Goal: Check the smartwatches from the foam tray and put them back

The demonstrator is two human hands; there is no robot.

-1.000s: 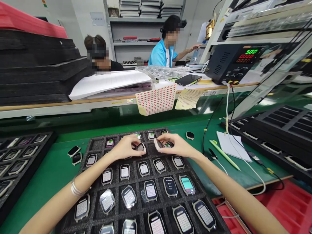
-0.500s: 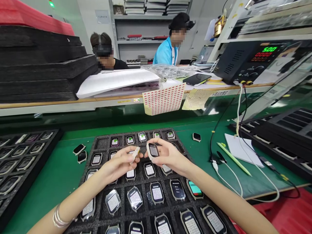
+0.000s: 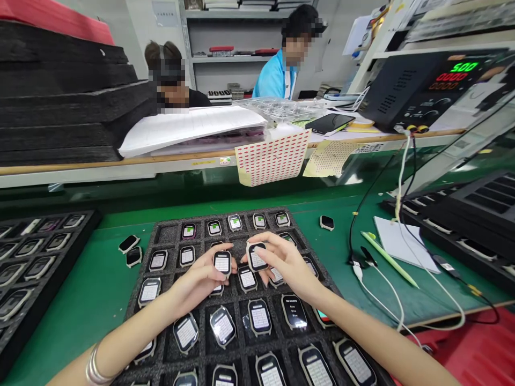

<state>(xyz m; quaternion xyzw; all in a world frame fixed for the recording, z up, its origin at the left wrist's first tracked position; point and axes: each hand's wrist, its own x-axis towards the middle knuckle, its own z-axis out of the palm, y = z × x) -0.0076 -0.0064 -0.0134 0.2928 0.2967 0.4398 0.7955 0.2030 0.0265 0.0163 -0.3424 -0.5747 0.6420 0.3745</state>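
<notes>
A black foam tray [image 3: 161, 236] with several lit smartwatch bodies in its pockets lies on the green mat in front of me. My left hand [image 3: 199, 279] is closed on one smartwatch body [image 3: 222, 262], screen up, just above the tray's middle rows. My right hand [image 3: 284, 262] pinches a second smartwatch body [image 3: 256, 256] right beside the first, its screen facing me. Both hands hover close together, almost touching.
Another tray of watches [image 3: 28, 257] lies at left, black trays [image 3: 475, 209] at right. Loose watch bodies [image 3: 129, 244] lie on the mat [image 3: 104, 279], one more [image 3: 326, 222] at the tray's far right corner. A pen [image 3: 388, 259], notepad [image 3: 402, 244], cables and a power supply [image 3: 426, 86] stand right. Two people sit behind the shelf.
Both hands lifted watch bodies from the far rows and drew them toward me. The left hand's watch turned from edge-on to screen up. The two watches now sit side by side.
</notes>
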